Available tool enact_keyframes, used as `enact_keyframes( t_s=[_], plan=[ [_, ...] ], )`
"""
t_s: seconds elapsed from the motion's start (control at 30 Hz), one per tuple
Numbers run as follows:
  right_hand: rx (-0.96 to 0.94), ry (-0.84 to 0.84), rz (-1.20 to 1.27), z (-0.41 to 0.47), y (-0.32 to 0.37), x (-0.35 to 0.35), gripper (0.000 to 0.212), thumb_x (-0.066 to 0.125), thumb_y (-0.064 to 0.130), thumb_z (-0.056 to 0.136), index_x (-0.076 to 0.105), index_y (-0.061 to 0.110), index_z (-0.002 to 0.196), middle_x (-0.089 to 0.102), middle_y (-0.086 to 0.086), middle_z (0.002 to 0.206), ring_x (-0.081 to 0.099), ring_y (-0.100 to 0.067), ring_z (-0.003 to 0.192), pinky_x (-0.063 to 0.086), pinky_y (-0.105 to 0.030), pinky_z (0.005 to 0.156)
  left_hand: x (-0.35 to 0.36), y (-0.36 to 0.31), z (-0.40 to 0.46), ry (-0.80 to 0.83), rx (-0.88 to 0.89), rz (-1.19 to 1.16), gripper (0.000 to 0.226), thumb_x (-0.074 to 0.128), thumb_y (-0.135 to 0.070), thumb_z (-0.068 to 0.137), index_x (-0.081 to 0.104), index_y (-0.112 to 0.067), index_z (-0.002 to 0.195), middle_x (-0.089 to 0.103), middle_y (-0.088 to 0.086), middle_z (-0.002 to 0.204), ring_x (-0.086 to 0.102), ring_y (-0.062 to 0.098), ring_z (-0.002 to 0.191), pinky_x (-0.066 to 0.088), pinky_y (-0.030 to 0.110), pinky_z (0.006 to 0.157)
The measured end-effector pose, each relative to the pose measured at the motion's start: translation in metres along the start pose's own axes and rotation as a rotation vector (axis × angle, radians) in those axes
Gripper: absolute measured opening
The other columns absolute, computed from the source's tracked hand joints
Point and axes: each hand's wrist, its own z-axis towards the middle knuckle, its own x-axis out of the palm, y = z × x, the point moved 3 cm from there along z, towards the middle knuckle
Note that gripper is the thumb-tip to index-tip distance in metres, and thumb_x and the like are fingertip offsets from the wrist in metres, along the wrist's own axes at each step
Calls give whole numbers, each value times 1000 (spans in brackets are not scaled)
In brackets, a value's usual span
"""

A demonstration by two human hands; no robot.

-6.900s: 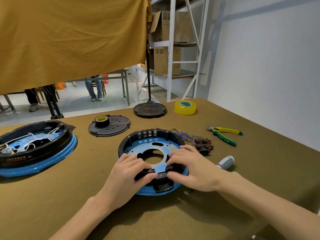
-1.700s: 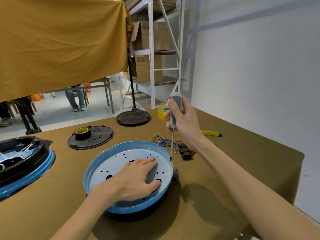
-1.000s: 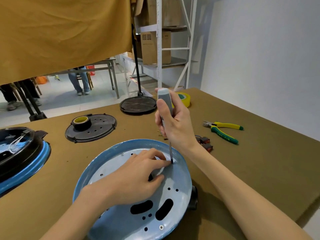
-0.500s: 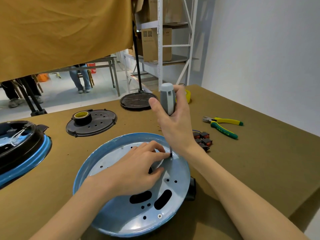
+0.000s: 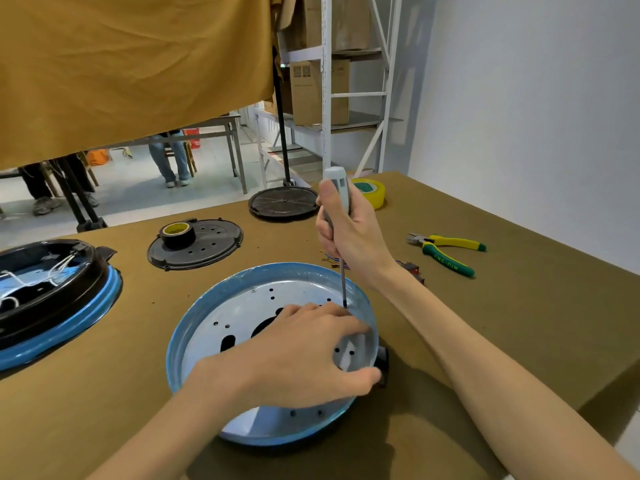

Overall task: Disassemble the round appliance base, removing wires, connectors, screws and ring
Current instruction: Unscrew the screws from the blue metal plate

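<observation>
The round appliance base [image 5: 221, 317] lies in front of me with its pale metal plate and blue rim facing up. My left hand [image 5: 298, 355] rests flat on the plate, thumb hooked over the right rim, holding it down. My right hand [image 5: 349, 237] grips a grey-handled screwdriver [image 5: 337, 192] upright, its tip touching the plate near the far right edge, just beyond my left fingertips. Removed black connectors and blue wires [image 5: 412, 268] lie behind my right wrist, mostly hidden.
A second blue and black base [image 5: 52, 299] with white wires sits at left. A black cover [image 5: 207, 244] carrying a tape roll [image 5: 176, 233], a black disc [image 5: 284, 202], yellow tape [image 5: 372, 192] and green-yellow pliers [image 5: 446, 252] lie further back. The table edge runs at right.
The base was flipped plate-side up and I picked up the screwdriver. In the last second my left hand slid toward the right rim while the screwdriver tip stayed on the plate.
</observation>
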Motion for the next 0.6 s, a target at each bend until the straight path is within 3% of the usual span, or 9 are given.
enact_keyframes(
  t_s=[0.1,0.17,0.23,0.33,0.4,0.5,0.57,0.6],
  plan=[
    [21,59,-95,-2,7,-6,25,52,35,106,50,12,97,50,-14,65,47,-21,45,38,-28,40,-5,8,-4,126,97,-5,48,55,-56,84,65,-29,122,54,-21,130,50,9,120,36,27,103],
    [21,102,-120,-7,11,-9,24,57,31,105,50,11,95,56,-13,66,53,-26,46,43,-32,41,-4,25,-10,285,89,-39,49,64,-44,83,61,-38,131,45,-37,135,43,-4,126,33,20,105],
    [-4,126,-137,-13,16,-10,25,61,27,103,50,7,95,59,-14,65,57,-29,46,48,-38,42,-1,50,-16,339,52,-30,50,72,-22,86,64,-47,128,43,-45,131,38,-8,137,34,23,115],
    [-23,196,-153,-21,22,-6,26,63,27,102,52,5,97,63,-15,67,64,-31,51,55,-46,49,-7,77,-29,153,-167,-129,55,68,-3,90,67,-58,94,52,-45,129,47,-12,128,42,18,109],
    [-15,234,-171,-22,25,-2,29,63,28,102,52,1,103,64,-21,71,68,-34,57,59,-41,52,-16,80,-42,27,-224,-40,52,62,2,89,68,-50,93,58,-35,129,50,-9,123,43,17,105],
    [-10,250,-221,-23,28,2,23,62,29,102,54,7,103,66,-22,75,70,-31,63,60,-34,53,-13,69,-70,-221,-201,30,39,65,-13,89,66,-48,105,51,-32,126,42,-4,121,31,25,110],
    [-18,239,-238,-23,28,4,20,61,29,102,55,10,99,66,-20,73,69,-29,63,59,-32,53,2,50,-77,-325,-156,-5,27,62,-47,91,62,-47,117,51,-32,122,40,-8,118,26,24,111],
    [-23,226,-254,-23,28,4,19,61,29,103,55,12,96,67,-17,71,68,-27,62,59,-30,55,12,43,-77,-363,-145,-11,34,54,-61,90,60,-46,120,52,-32,119,40,-10,114,26,21,110]
  ],
)
